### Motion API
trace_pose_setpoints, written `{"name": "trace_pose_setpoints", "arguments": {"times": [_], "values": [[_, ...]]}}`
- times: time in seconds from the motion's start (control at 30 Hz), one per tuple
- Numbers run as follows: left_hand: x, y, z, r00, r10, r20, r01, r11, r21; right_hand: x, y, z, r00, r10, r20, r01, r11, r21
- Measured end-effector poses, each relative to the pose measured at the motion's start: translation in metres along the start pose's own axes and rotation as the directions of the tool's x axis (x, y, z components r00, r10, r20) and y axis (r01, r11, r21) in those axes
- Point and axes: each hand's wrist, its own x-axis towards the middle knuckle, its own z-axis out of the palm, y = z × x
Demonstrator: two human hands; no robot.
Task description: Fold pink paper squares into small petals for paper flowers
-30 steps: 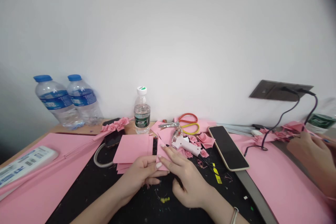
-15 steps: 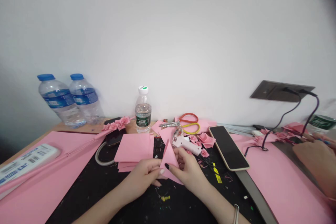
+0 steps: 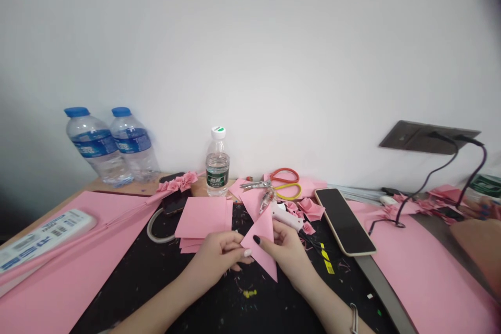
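Both my hands hold one folded pink paper triangle (image 3: pixel 263 245) just above the black mat (image 3: pixel 164 276). My left hand (image 3: pixel 219 258) pinches its left edge with thumb and fingers closed. From the right, my right hand (image 3: pixel 287 253) grips it, the thumb with a dark nail pressed on the front. A stack of pink paper squares (image 3: pixel 201 219) lies flat just behind my left hand. A white glue gun (image 3: pixel 284 214) rests behind my right hand, among small folded pink pieces (image 3: pixel 309 210).
Two large water bottles (image 3: pixel 113 146) and a small one (image 3: pixel 217 164) stand by the wall. Scissors (image 3: pixel 279 183), a phone (image 3: pixel 344 222), big pink sheets (image 3: pixel 58 282), a white power strip (image 3: pixel 35 240) and plugged cables (image 3: pixel 430 177) lie around. Another person's hand (image 3: pixel 479 250) is at the right edge.
The pink paper went from lying flat under my fingers to being lifted and held up as a folded triangle between both hands. The other person's hand drew back toward the right edge.
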Motion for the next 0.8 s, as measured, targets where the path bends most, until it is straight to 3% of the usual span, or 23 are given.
{"name": "trace_pose_setpoints", "arguments": {"times": [0.53, 0.8], "values": [[0.0005, -0.0006, 0.0012, 0.999, -0.010, -0.045, 0.009, 1.000, -0.025, -0.0006, 0.0003, 0.0008, 0.999, -0.049, 0.017, 0.049, 0.999, -0.023], [-0.0004, 0.0021, 0.0015, 0.999, -0.026, -0.037, 0.024, 0.998, -0.061, 0.0000, 0.0034, -0.0005, 0.998, -0.068, 0.003, 0.068, 0.991, -0.117]]}}
